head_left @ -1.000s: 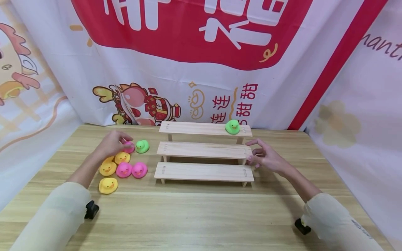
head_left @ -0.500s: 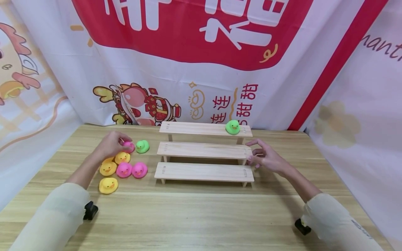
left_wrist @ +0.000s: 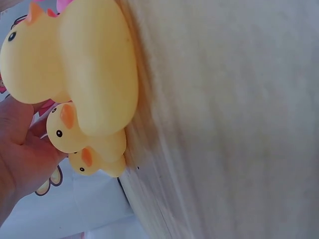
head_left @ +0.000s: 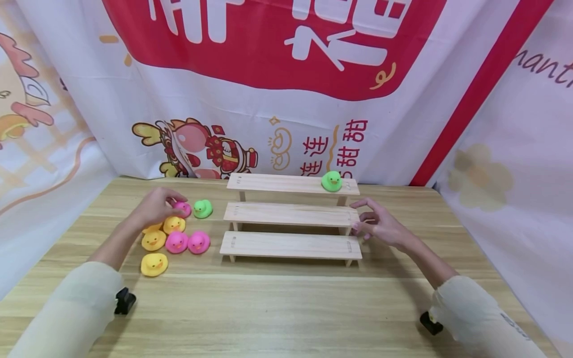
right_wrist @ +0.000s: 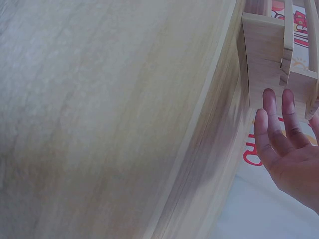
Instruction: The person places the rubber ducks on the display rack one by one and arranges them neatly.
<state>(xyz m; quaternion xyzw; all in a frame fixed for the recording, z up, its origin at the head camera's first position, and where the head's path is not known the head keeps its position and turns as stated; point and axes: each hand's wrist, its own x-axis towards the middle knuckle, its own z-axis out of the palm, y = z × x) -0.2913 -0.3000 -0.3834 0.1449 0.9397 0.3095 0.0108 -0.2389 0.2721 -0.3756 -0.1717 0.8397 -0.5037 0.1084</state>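
In the head view my left hand (head_left: 158,205) curls its fingers and thumb round a pink rubber duck (head_left: 182,209) at the back of a group of ducks. Pink shows between its fingers in the left wrist view, behind yellow ducks (left_wrist: 99,69). Just right of it sits a green duck (head_left: 203,209). My right hand (head_left: 380,226) is at the right end of a three-step wooden stand (head_left: 291,214), thumb and forefinger at the middle step's end. Its other fingers (right_wrist: 271,107) stretch out loosely beside the side support. Another green duck (head_left: 332,181) sits on the top step, toward its right end.
Two pink ducks (head_left: 177,242) and several yellow-orange ducks (head_left: 154,265) lie on the wooden table (head_left: 268,308) left of the stand. A printed cloth (head_left: 250,119) hangs close behind the stand, with more cloth at both sides.
My left forearm has shifted slightly to the left, while the fingers stay at the pink duck. The right hand, stand and other ducks keep their places.
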